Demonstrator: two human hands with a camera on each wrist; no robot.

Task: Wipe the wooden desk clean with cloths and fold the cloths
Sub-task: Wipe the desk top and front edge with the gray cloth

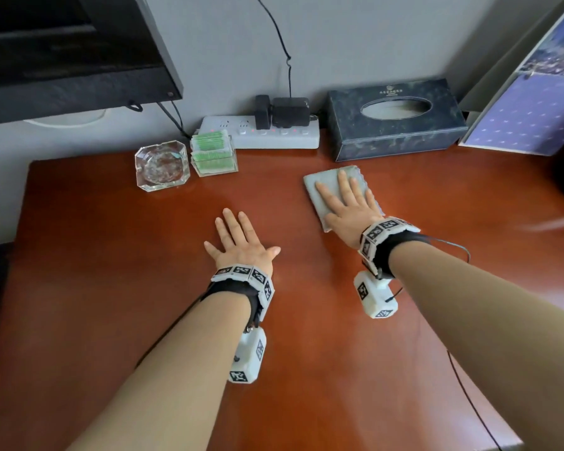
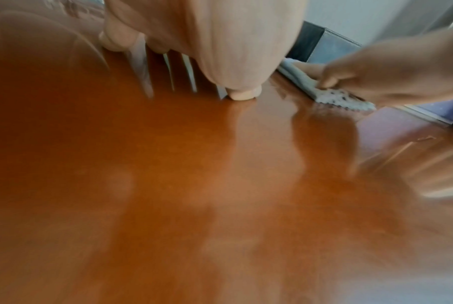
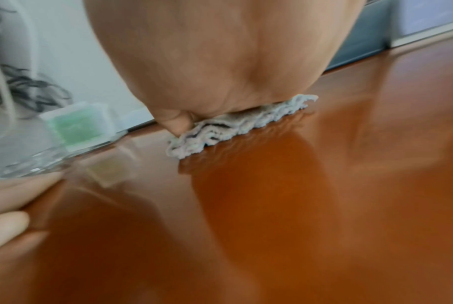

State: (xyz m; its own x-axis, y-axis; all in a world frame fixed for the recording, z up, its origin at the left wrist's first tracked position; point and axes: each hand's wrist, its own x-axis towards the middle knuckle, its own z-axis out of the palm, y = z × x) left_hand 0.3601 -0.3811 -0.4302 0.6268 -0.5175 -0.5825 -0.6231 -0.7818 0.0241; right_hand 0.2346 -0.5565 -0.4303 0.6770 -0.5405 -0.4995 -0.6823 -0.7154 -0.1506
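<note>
A folded pale grey cloth (image 1: 319, 187) lies on the reddish wooden desk (image 1: 144, 271), just in front of the tissue box. My right hand (image 1: 349, 203) lies flat on top of it with straight, spread fingers, pressing it to the wood. The right wrist view shows the palm over the cloth's frayed edge (image 3: 220, 131); the left wrist view shows the cloth (image 2: 324, 90) beneath that hand. My left hand (image 1: 241, 239) rests flat on the bare desk at the middle, fingers spread, holding nothing.
Along the back edge stand a glass ashtray (image 1: 162, 164), a clear box of green packets (image 1: 213, 154), a white power strip (image 1: 267, 133) with black plugs, and a dark tissue box (image 1: 394, 118). A blue booklet (image 1: 528, 118) leans at the far right. A dark monitor (image 1: 72, 50) hangs upper left.
</note>
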